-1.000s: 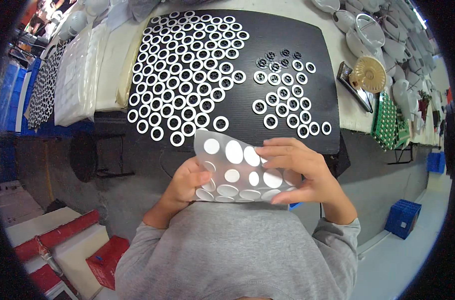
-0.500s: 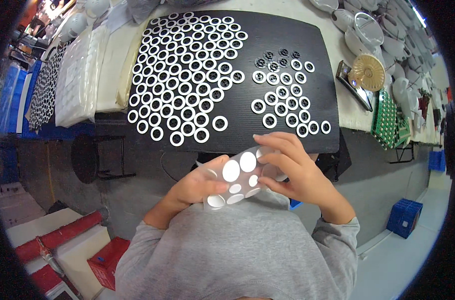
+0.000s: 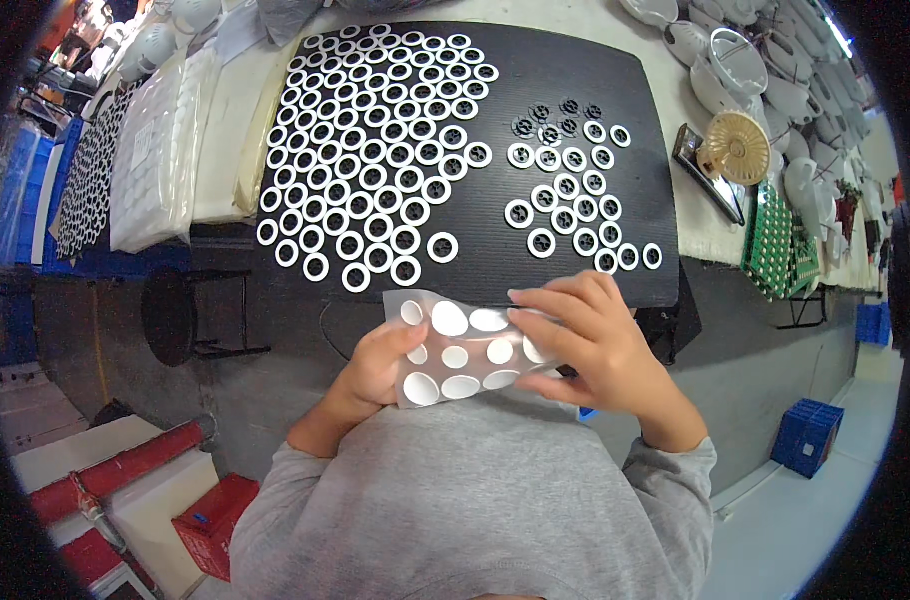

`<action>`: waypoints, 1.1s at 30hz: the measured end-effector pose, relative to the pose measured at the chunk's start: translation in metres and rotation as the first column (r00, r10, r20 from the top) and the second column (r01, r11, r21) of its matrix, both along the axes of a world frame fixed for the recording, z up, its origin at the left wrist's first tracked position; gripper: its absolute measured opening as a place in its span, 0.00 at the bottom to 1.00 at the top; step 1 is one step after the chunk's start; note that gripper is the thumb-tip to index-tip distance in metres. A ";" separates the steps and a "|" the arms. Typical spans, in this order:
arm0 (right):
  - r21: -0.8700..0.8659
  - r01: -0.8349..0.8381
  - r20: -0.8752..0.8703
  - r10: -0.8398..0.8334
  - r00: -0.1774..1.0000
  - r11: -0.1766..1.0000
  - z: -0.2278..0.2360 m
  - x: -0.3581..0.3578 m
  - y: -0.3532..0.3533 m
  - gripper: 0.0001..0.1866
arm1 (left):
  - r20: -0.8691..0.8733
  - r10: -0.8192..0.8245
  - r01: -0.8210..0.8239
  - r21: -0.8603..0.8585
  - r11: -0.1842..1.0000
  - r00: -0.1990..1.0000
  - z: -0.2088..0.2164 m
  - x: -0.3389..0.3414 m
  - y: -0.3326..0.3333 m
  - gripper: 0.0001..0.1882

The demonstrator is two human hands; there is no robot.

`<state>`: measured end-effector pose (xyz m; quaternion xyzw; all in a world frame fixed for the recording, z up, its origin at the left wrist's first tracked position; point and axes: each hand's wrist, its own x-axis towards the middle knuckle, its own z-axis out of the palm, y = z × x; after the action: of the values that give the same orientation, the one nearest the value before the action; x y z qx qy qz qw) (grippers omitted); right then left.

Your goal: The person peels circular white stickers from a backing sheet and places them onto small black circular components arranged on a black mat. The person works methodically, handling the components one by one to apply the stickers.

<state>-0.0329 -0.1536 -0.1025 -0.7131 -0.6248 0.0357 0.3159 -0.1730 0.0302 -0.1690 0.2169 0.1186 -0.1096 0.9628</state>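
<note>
A translucent sheet (image 3: 477, 342) carrying rows of white round stickers is stretched between my hands, just in front of my grey shirt. My left hand (image 3: 373, 368) pinches its left end, the thumb on top of the stickers. At the other end my right hand (image 3: 603, 345) has its fingers over the top and its thumb below, covering that part of the sheet. Beyond my hands lies a black ribbed board (image 3: 495, 270) bearing many white-rimmed black round parts (image 3: 442, 247), a large group on the left and a smaller one on the right.
Several black round parts without white rims (image 3: 570, 107) lie at the board's back right. Right of it are a small gold fan (image 3: 735, 148), green circuit boards (image 3: 767, 245) and grey-white plastic housings (image 3: 740, 65). On the left lies a plastic-wrapped white stack (image 3: 155, 165).
The sticker sheet has turned from tilted to nearly level and been spread flatter, showing more of its face. My left hand has shifted slightly left; my right hand still grips the other end.
</note>
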 end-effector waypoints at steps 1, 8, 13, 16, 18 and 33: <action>-0.008 -0.001 0.001 0.001 1.000 1.000 0.001 -0.002 0.001 0.22 | 0.000 0.004 -0.004 -0.016 1.000 1.000 0.000 -0.001 0.001 0.22; -0.010 -0.079 -0.106 0.078 0.991 0.997 -0.003 0.000 -0.001 0.20 | -0.022 -0.002 0.005 0.144 0.990 1.000 0.005 -0.003 0.002 0.22; -0.022 -0.119 -0.225 0.111 0.968 0.993 -0.004 0.004 -0.001 0.15 | -0.037 -0.020 0.030 0.284 0.958 0.999 0.011 -0.007 0.005 0.21; -0.021 -0.121 -0.376 0.105 0.921 0.992 -0.010 0.006 -0.001 0.12 | -0.074 -0.035 0.060 0.374 0.925 0.997 0.021 -0.006 0.002 0.20; -0.021 -0.089 -0.504 0.066 0.861 0.996 -0.012 0.006 -0.001 0.11 | -0.033 -0.067 0.074 0.365 0.928 0.997 0.023 -0.005 0.003 0.19; -0.159 -0.168 -0.442 0.082 0.893 0.973 0.013 0.023 0.010 0.07 | -0.011 -0.027 0.030 0.381 0.924 1.000 0.014 -0.007 0.004 0.15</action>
<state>-0.0102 -0.1440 -0.0894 -0.6730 -0.5773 0.2736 0.3728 -0.1805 0.0347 -0.1552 0.4012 0.1372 -0.0990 0.9002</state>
